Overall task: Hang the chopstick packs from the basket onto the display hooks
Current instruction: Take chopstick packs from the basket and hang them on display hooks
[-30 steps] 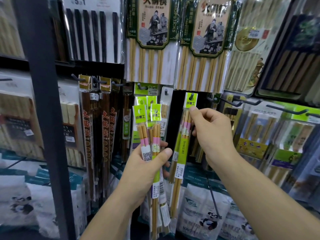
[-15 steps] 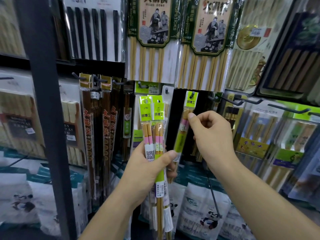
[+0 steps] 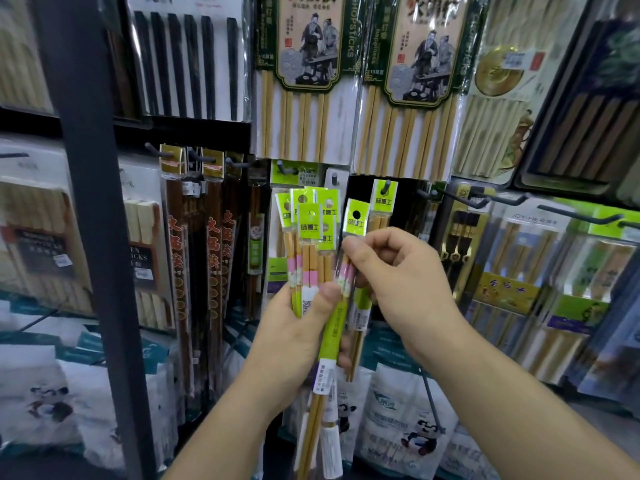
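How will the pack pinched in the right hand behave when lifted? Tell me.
Probably stiff along its length: the pack holds straight chopsticks. Likely light, since the right hand pinches it between thumb and finger alone. Its clear glossy sleeve may slip.

Glossy clear plastic chopstick packs show smooth pale wood and matt green card headers; at three o'clock, a dark matt metal hook; at nine o'clock, a matt black post

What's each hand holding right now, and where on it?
Left hand grips a bundle of chopstick packs around their upper shafts; right hand pinches a single pack just below its green header.
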Available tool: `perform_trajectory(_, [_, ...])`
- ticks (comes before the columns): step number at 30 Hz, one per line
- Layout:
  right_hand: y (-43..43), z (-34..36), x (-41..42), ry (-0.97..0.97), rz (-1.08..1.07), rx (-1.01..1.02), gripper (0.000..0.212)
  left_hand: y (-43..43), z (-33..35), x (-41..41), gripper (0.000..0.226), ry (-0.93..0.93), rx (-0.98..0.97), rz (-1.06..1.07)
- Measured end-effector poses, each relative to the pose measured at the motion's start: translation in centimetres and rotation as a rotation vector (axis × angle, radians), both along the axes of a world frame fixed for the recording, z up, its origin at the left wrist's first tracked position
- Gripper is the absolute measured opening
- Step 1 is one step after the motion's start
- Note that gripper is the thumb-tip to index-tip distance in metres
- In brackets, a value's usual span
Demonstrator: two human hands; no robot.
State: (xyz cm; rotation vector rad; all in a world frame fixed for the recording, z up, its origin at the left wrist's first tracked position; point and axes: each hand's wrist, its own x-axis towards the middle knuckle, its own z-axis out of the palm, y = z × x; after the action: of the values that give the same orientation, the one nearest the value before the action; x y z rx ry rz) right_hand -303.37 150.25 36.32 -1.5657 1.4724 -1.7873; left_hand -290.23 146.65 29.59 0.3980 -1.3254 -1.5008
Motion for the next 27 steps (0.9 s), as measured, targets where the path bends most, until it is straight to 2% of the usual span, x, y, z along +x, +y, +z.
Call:
perform_trajectory(4, [-0.1, 1.1, -0.5, -0.119, -0.033, -0.101, 0.017, -0.6, -0.3, 0.0, 0.03, -0.034, 0.038, 0.125])
perform_trajectory(9, [-0.6, 2.6, -1.3, -0.13, -0.127, -0.141, 0.019, -0.9, -0.1, 0.6, 0.031, -0.037, 0.053, 0.162])
perform_trajectory(15, [-1.3, 2.2, -1.6, -0.115, -0.172, -0.073, 0.021, -1.0, -0.3, 0.7, 0.023, -0.029, 0.059, 0.147])
perform_trajectory(22, [-1.3, 2.4, -1.7, -0.093, -0.184, -0.095, 0.02, -1.4, -0.5, 0.6, 0.026, -0.029, 0.054, 0.148])
perform_trajectory(27, [-1.7, 2.7, -1.8, -0.097, -0.225, -0.08, 0.035, -1.4, -0.6, 0.6, 0.026, -0.038, 0.047, 0.143])
